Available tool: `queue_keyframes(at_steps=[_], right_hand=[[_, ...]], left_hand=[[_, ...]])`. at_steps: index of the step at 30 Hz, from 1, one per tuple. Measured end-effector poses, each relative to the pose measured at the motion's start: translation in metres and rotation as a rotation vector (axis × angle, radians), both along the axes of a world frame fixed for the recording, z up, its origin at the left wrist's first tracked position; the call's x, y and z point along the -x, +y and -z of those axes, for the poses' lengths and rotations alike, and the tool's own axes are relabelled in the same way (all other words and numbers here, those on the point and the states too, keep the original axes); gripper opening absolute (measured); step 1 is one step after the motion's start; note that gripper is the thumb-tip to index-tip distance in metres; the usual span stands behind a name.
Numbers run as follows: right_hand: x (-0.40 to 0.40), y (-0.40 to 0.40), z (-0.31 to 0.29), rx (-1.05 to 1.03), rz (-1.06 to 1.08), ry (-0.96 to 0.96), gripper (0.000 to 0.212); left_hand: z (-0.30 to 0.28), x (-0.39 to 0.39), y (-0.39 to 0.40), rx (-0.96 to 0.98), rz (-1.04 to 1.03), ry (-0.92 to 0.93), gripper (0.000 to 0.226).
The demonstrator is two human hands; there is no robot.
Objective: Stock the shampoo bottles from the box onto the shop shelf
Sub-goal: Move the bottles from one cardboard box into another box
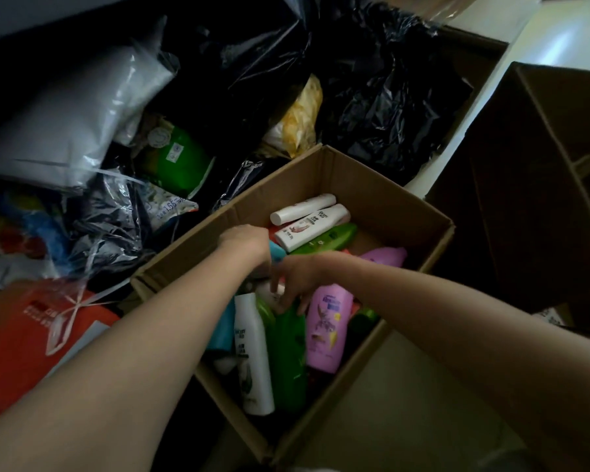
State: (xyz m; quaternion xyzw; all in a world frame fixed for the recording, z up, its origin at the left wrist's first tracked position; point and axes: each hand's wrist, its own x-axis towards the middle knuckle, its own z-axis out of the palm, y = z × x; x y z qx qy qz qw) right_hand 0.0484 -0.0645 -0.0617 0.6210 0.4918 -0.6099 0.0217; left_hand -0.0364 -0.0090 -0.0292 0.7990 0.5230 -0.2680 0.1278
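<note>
An open cardboard box (pixel 406 202) on the floor holds several shampoo bottles lying loose: two white ones (pixel 312 226) at the far end, a green one (pixel 331 238), a purple one (pixel 385 257), a pink-purple one (pixel 327 325), a big green one (pixel 288 352), a white one (pixel 252 352) and a teal one (pixel 222 328). My left hand (pixel 246 241) reaches down into the box beside a light blue bottle end (pixel 277 252); its fingers are hidden. My right hand (pixel 304 274) is blurred, its fingers spread downward onto the bottles in the middle. No shelf is in view.
Black plastic bags (pixel 372 97), a grey bag (pixel 72 114) and green packets (pixel 178 158) are piled behind the box. A red carton (pixel 24 335) lies at the left. A dark open box (pixel 542 199) stands at the right. Pale floor (pixel 406 403) shows in front.
</note>
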Motion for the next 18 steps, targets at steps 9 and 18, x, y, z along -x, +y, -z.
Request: queue_keyframes(at_steps=[9, 18], right_hand=[[-0.147, 0.007, -0.207, -0.557, 0.353, -0.221, 0.005], [-0.324, -0.130, -0.292, -0.783, 0.945, -0.435, 0.014]], left_hand=[[-0.117, -0.080, 0.019, 0.176, -0.162, -0.494, 0.052], [-0.216, -0.237, -0.052, -0.201, 0.180, -1.196, 0.058]])
